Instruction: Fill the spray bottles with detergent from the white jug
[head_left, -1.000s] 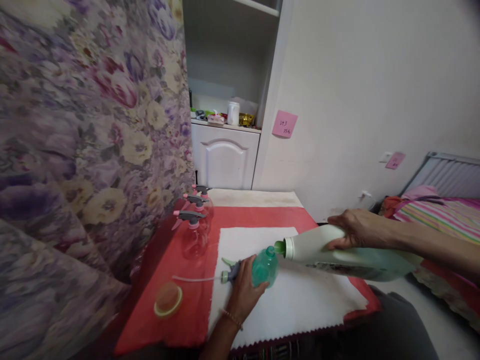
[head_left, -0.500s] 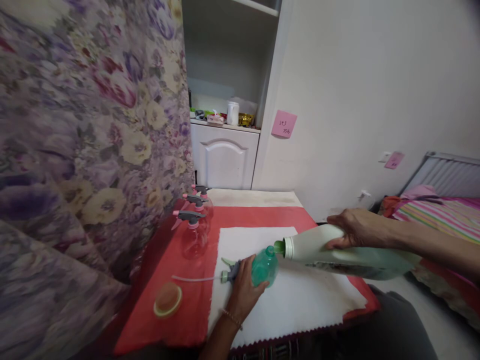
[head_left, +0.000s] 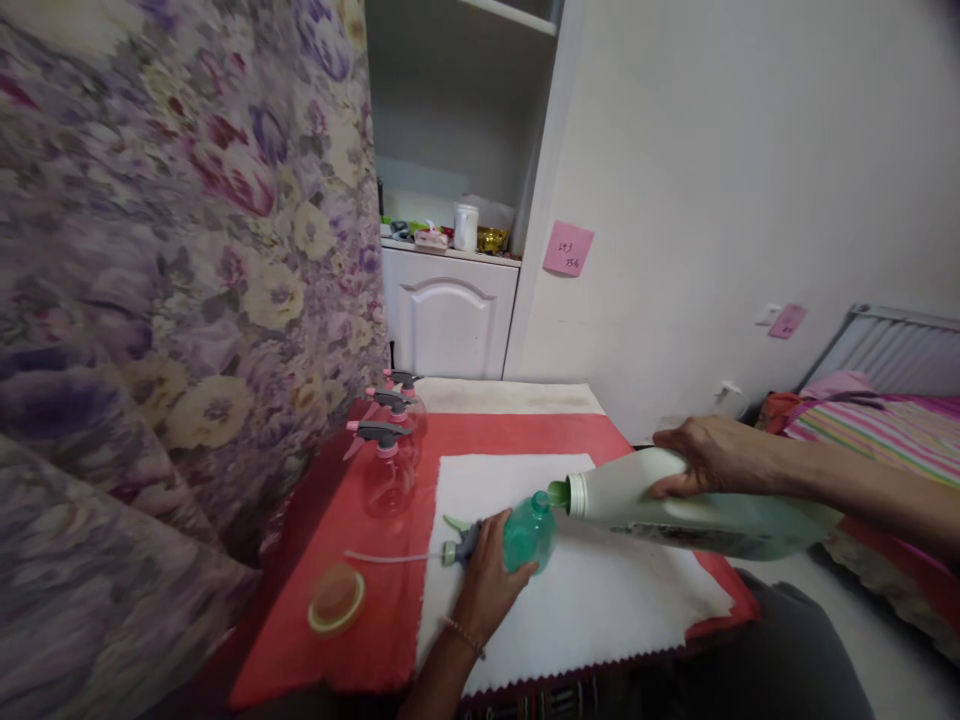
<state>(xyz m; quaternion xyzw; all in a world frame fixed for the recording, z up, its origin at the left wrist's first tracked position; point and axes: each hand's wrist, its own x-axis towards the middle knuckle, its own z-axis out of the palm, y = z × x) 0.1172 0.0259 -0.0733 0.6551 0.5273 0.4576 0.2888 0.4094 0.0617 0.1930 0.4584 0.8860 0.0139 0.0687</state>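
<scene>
My left hand (head_left: 491, 580) is wrapped round a translucent green spray bottle (head_left: 531, 540) with its top off, slightly tilted over the white cloth (head_left: 592, 600). In my right hand (head_left: 701, 460) is a large pale green jug (head_left: 637, 490), tipped nearly flat by its handle. The jug's open mouth, with a green spout inside, meets the neck of the small bottle. Whether liquid is flowing I cannot tell. Beside my left hand lies a grey and green spray head (head_left: 461, 548), its clear tube pointing left. A round lid with a pale rim (head_left: 335, 600) rests further left.
Several clear spray bottles with pink and grey heads (head_left: 386, 470) stand in a row on the red tablecloth (head_left: 480, 432) at the left. A floral curtain (head_left: 187, 300) hangs along that side. Behind are a white cabinet (head_left: 454, 310) and wall; a bed (head_left: 892, 430) is at the right.
</scene>
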